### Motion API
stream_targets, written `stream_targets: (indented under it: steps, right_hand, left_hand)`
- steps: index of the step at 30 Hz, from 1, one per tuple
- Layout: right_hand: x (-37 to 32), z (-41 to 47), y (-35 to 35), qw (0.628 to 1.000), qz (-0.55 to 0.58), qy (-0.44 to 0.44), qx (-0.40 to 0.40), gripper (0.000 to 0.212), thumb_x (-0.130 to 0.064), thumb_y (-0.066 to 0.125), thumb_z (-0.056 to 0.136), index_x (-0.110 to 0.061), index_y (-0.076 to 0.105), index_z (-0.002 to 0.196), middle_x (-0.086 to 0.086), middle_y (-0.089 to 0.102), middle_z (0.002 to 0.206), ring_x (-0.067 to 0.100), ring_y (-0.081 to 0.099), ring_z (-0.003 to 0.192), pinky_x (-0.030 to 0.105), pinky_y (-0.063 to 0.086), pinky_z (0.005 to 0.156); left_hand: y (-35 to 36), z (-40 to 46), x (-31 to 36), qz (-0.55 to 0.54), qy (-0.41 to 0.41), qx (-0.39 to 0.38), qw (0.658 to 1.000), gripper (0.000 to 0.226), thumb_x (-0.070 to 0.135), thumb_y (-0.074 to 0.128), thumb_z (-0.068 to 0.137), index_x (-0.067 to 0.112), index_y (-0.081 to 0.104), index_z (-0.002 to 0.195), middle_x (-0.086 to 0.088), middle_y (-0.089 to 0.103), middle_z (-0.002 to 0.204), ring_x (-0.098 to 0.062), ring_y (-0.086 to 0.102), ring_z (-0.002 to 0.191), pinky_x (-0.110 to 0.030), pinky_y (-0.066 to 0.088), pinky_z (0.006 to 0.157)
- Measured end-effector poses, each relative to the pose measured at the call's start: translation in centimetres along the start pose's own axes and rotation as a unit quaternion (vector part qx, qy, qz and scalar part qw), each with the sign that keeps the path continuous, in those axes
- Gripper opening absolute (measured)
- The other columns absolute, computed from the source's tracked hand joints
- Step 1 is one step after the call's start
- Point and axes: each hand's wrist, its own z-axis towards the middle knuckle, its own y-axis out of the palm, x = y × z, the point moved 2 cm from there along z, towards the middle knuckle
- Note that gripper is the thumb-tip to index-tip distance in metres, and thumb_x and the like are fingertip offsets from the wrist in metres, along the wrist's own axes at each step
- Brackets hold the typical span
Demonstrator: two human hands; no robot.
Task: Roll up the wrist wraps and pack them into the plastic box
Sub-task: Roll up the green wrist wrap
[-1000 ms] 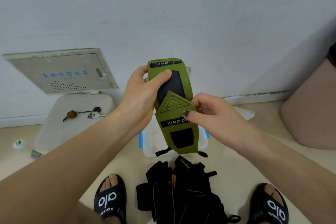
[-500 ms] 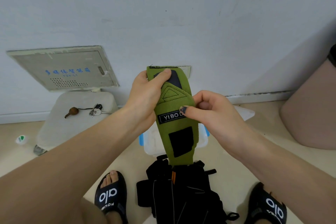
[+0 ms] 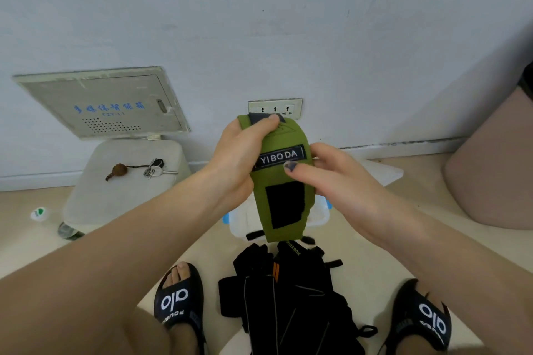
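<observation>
I hold a green wrist wrap point(image 3: 284, 204) with a YIBODA label and a black velcro patch in front of me. My left hand point(image 3: 242, 158) grips its rolled top end, thumb pressed over the upper edge. My right hand point(image 3: 326, 176) pinches the wrap at its right side, thumb just under the label. The loose tail hangs down over the clear plastic box point(image 3: 317, 216) with blue clips, which stands on the floor and is mostly hidden behind the wrap. A heap of black wraps and gloves point(image 3: 291, 297) lies on the floor between my feet.
A white stool point(image 3: 95, 199) with keys point(image 3: 155, 169) and a brown bead charm point(image 3: 118, 170) stands at left, under a wall panel. A wall socket point(image 3: 275, 108) is behind the wrap. A pink seat point(image 3: 496, 170) fills the right. My black sandals point(image 3: 176, 302) flank the heap.
The rolled top of the green wrap has grown and the hanging tail is shorter. The label has come up between my thumbs. Both hands sit a little lower against the wall.
</observation>
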Motion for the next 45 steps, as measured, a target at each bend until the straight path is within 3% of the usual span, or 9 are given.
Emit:
stream_targets:
  steps: [3,9,16,22,25,29,33,39,45]
  right_hand:
    - [-0.1,-0.2,0.1,0.999,-0.043,-0.026,0.0,0.016,-0.017,0.057,0.105,-0.019,0.071,0.113,-0.009,0.079,0.098,0.002,0.074,0.089,0.011,0.053,0.069]
    - [-0.4,0.3,-0.6,0.993,0.076,-0.026,0.081,0.017,-0.018,0.056,0.105,-0.015,0.072,0.11,0.008,0.078,0.106,0.023,0.076,0.101,0.042,0.059,0.091]
    - [0.8,-0.4,0.4,1.0,-0.01,0.009,0.001,0.023,-0.038,0.054,0.106,-0.023,0.067,0.118,-0.006,0.078,0.11,0.011,0.074,0.103,0.037,0.055,0.094]
    - [-0.4,-0.6,-0.7,0.993,0.045,-0.032,0.102,0.02,-0.027,0.052,0.108,-0.018,0.07,0.111,0.003,0.078,0.104,0.018,0.076,0.096,0.04,0.062,0.087]
    - [-0.8,-0.4,-1.6,0.982,0.121,-0.017,0.147,0.024,-0.024,0.053,0.107,-0.01,0.071,0.114,0.01,0.079,0.106,0.024,0.077,0.096,0.043,0.063,0.088]
    - [-1.3,-0.3,-3.0,0.967,0.147,-0.011,0.208,0.03,-0.025,0.054,0.107,0.0,0.067,0.117,0.02,0.075,0.111,0.034,0.075,0.099,0.045,0.064,0.082]
    - [-1.5,-0.5,-3.5,0.972,0.153,0.0,0.176,0.035,-0.036,0.056,0.105,-0.007,0.067,0.123,0.015,0.076,0.112,0.03,0.077,0.099,0.049,0.063,0.088]
    - [-0.1,-1.3,-1.3,0.988,-0.021,0.007,0.152,0.027,-0.047,0.044,0.107,-0.024,0.058,0.112,0.007,0.072,0.112,0.021,0.07,0.103,0.045,0.054,0.095]
    - [0.2,-1.6,-0.4,0.986,-0.071,0.0,0.152,0.034,-0.048,0.037,0.109,-0.02,0.053,0.118,-0.001,0.066,0.104,0.01,0.062,0.092,0.03,0.046,0.073]
  left_hand:
    - [-0.4,-0.2,0.3,-0.022,-0.025,-0.012,0.999,0.034,0.029,0.065,0.099,0.007,0.069,0.125,-0.014,0.076,0.102,-0.027,0.075,0.089,-0.042,0.064,0.079]
    - [1.2,-2.3,-1.5,0.064,-0.034,-0.114,0.991,0.032,0.034,0.053,0.105,0.017,0.071,0.125,-0.006,0.078,0.115,-0.024,0.074,0.107,-0.042,0.054,0.103]
    - [0.5,-1.6,0.0,0.002,-0.044,-0.045,0.998,0.033,0.035,0.056,0.104,0.01,0.071,0.119,-0.014,0.078,0.106,-0.029,0.077,0.095,-0.044,0.063,0.086]
    - [1.7,-3.0,-1.1,0.038,-0.022,-0.122,0.992,0.043,0.041,0.045,0.104,0.013,0.073,0.122,-0.005,0.078,0.11,-0.021,0.074,0.101,-0.039,0.053,0.098]
    - [2.7,-3.7,-2.9,0.091,-0.01,-0.161,0.983,0.028,0.035,0.055,0.101,0.021,0.069,0.121,-0.004,0.078,0.113,-0.02,0.075,0.103,-0.039,0.058,0.096]
    - [3.0,-3.9,-4.4,0.118,-0.02,-0.173,0.977,0.04,0.036,0.067,0.09,0.024,0.062,0.128,-0.002,0.077,0.113,-0.021,0.076,0.101,-0.046,0.06,0.093]
    - [3.3,-4.4,-3.9,0.109,0.019,-0.17,0.979,0.021,0.026,0.056,0.105,0.026,0.065,0.124,0.001,0.077,0.116,-0.018,0.074,0.107,-0.042,0.058,0.096]
    - [3.2,-3.8,-2.0,0.023,-0.023,-0.08,0.996,0.032,0.032,0.051,0.107,0.013,0.068,0.125,-0.012,0.077,0.115,-0.028,0.075,0.104,-0.042,0.061,0.086]
    - [3.1,-4.4,-2.8,0.012,-0.075,-0.077,0.994,0.035,0.032,0.054,0.103,0.01,0.071,0.125,-0.019,0.074,0.118,-0.037,0.072,0.108,-0.054,0.057,0.095]
